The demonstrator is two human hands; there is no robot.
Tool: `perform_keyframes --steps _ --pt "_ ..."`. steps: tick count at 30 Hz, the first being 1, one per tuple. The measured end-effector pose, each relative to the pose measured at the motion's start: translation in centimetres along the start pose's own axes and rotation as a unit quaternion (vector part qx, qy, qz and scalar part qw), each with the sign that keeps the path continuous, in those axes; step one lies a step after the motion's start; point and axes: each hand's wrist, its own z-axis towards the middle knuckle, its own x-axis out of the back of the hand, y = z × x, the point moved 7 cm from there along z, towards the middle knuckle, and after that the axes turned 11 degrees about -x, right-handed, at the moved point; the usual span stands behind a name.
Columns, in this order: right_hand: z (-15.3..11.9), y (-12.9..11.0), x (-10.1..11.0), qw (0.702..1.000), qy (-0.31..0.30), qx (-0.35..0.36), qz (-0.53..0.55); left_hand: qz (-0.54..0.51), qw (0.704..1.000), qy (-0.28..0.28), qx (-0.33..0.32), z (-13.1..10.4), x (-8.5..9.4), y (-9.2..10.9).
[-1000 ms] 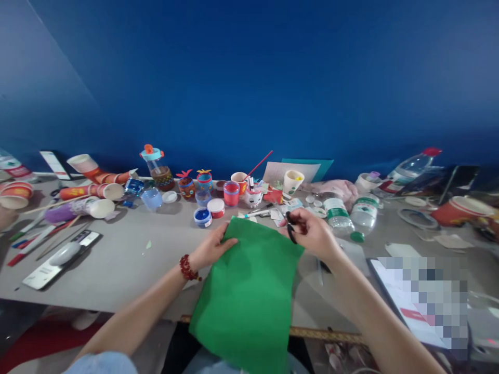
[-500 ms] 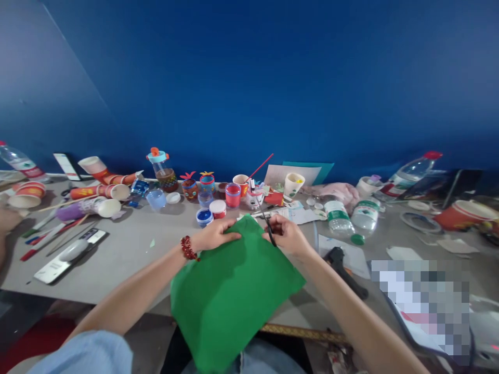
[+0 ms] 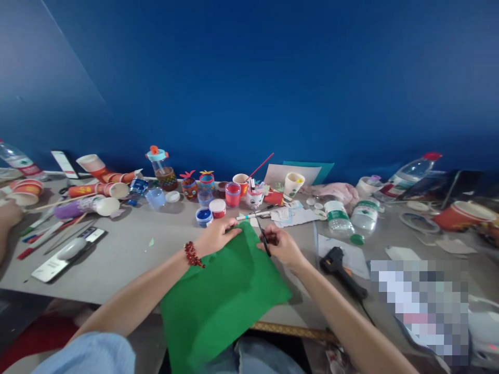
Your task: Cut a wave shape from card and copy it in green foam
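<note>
On the table (image 3: 128,259), green sheet (image 3: 222,296) — flat, overhanging

a craft workspace, like an art room or hobby studio. the grey tabletop (image 3: 128,249) against a plain blue wall (image 3: 249,78) is crowded across the middle of the frame with paint pots (image 3: 203,216), decorated paper cups (image 3: 292,183), brushes and pens (image 3: 42,236) at left, and a glue gun (image 3: 339,262) at right.

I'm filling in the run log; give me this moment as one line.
left hand: holds green sheet top edge | right hand: grips scissors at that edge | glue gun: on table, right
</note>
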Motion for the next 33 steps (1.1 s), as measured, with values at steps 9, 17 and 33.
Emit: perform_keyframes --steps 9,17,33 --pt "0.1 0.6 0.5 0.999 0.016 0.003 0.038 -0.189 0.979 -0.067 0.049 0.1 -1.7 -1.4" --pt "-1.0 0.0 1.0 0.999 -0.012 -0.032 0.03 -0.153 0.977 -0.132 0.063 -0.9 -2.0 -2.0" --pt "-7.8 2.8 4.8 0.959 -0.168 -0.133 -0.188 -0.18 0.978 -0.104 0.024 -1.0 -1.7 -1.2"
